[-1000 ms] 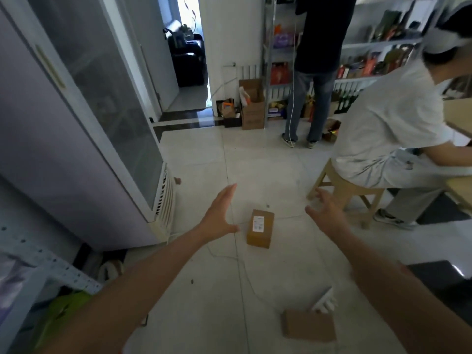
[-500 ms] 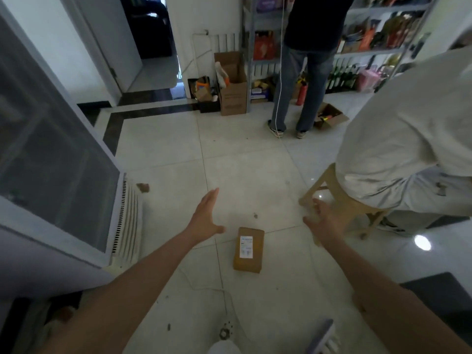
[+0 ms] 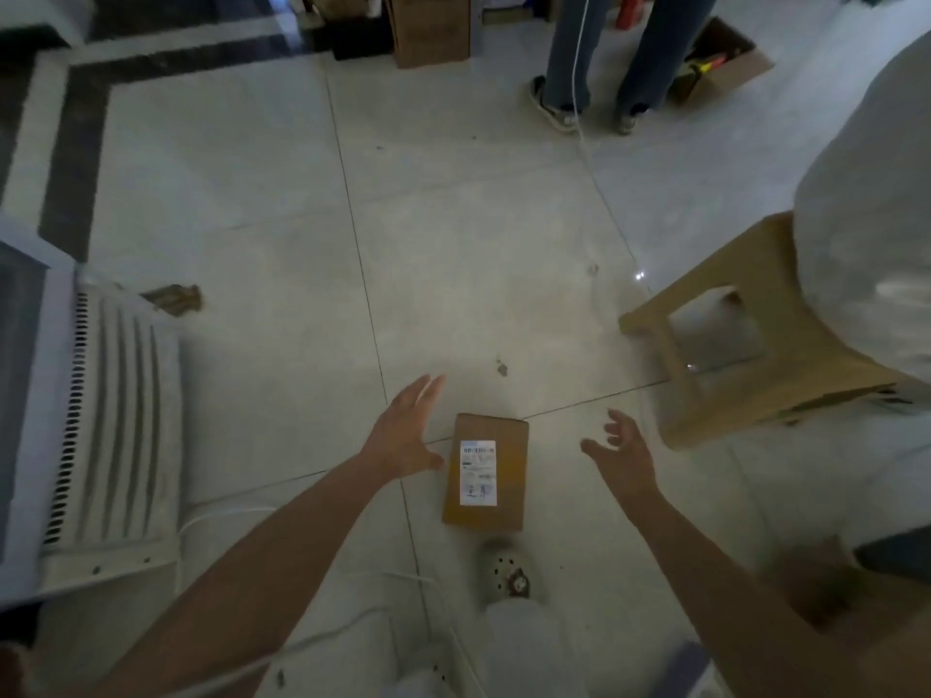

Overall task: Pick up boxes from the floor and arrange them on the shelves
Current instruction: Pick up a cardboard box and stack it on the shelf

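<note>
While it lies flat on the pale tiled floor [image 3: 453, 244], the small cardboard box [image 3: 510, 471] is seen with a white printed label [image 3: 478, 473] facing upward, and it is held by neither hand. The left hand [image 3: 403, 438] is spread just beside the box's left edge, its fingers straight and its thumb stretched toward the cardboard; whether the thumb tip touches cannot be told. The right hand [image 3: 627, 458] is held apart from the box on the opposite side, with its fingers loosely bent and splayed and nothing grasped in them. The box is thus flanked by both bare forearms.

Just below the box's near end, a light perforated shoe [image 3: 506, 571] is planted on the tile. A white cord [image 3: 221, 513] is trailed across the floor under the left forearm, toward a white appliance with a slatted vent [image 3: 101, 420] at the left edge. A small brown scrap [image 3: 174, 298] is seen near the vent's upper corner. To the right of the box, a tan stool [image 3: 745, 345] is occupied by a person in white clothing [image 3: 866, 234]. Farther off, the jeans-clad legs of a standing person [image 3: 567, 47] are seen, with a closed brown carton [image 3: 430, 27] to their left and an open carton [image 3: 725, 63] to their right.
</note>
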